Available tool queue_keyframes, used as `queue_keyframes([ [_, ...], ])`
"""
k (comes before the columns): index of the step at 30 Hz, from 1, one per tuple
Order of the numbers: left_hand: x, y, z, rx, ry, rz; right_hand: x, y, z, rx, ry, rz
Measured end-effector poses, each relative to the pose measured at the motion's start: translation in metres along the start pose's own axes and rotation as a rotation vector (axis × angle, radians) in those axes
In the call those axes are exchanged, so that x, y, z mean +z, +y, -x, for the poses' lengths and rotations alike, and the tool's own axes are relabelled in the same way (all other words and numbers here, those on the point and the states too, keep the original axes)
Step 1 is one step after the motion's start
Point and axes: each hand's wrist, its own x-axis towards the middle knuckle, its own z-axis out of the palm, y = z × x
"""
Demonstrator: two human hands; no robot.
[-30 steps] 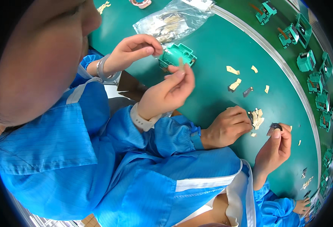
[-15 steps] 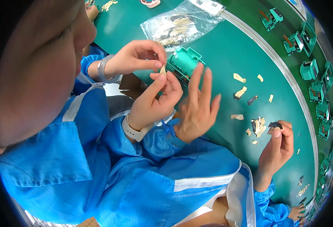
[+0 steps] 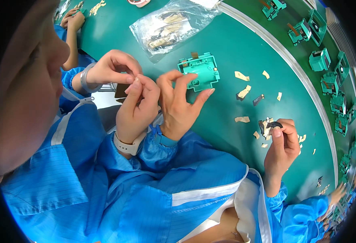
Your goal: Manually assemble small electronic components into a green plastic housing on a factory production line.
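Observation:
My left hand point(image 3: 180, 101), with a blue strap at the wrist, is at the near left side of a green plastic housing point(image 3: 206, 73). Its index finger lies over the housing and the thumb is at the lower corner, so the hand grips that corner. A brown strip point(image 3: 194, 55) sticks out at the housing's far edge. Between thumb and fingers, my right hand point(image 3: 282, 146) pinches a small dark curved piece point(image 3: 274, 124). It is held over a little pile of tan and black pieces point(image 3: 265, 128) on the green table.
Close on my left, a co-worker in blue has both hands point(image 3: 133, 93) together; what they pinch is hidden. A clear plastic bag point(image 3: 172, 30) of tan pieces lies beyond the housing. Loose tan pieces point(image 3: 241, 76) are scattered mid-table. Several green housings point(image 3: 319, 59) stand past a metal rail point(image 3: 291, 60).
My left hand has moved left and down onto the housing, which now sits turned another way. The right hand still holds the dark piece. The whole view has shifted somewhat.

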Motion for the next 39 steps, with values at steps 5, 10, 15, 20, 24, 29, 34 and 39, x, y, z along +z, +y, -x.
queue_keyframes([
  [5,0.005,-0.004,-0.011,-0.019,0.047,0.071,0.003,0.005,0.002,0.05,-0.003,-0.037],
  [10,0.005,-0.008,-0.01,-0.285,-0.204,0.253,0.01,0.005,-0.001,0.125,-0.018,-0.06],
  [15,0.013,0.022,0.006,0.011,0.066,-0.014,0.004,0.001,-0.002,0.119,0.009,-0.063],
  [20,0.025,0.065,0.038,0.432,-0.028,0.378,-0.029,0.013,-0.006,-0.021,0.078,0.003],
  [24,0.032,0.093,0.006,0.353,-0.129,0.409,-0.06,0.0,-0.072,-0.254,0.299,0.293],
  [29,0.033,0.096,0.01,0.368,-0.173,0.447,-0.083,0.004,-0.21,-0.444,0.195,0.722],
  [34,0.038,0.092,0.01,0.304,-0.166,0.469,-0.057,0.039,-0.289,-0.456,-0.062,0.831],
  [39,0.039,0.079,0.008,0.323,-0.21,0.5,-0.048,0.008,-0.265,-0.157,-0.114,0.562],
])
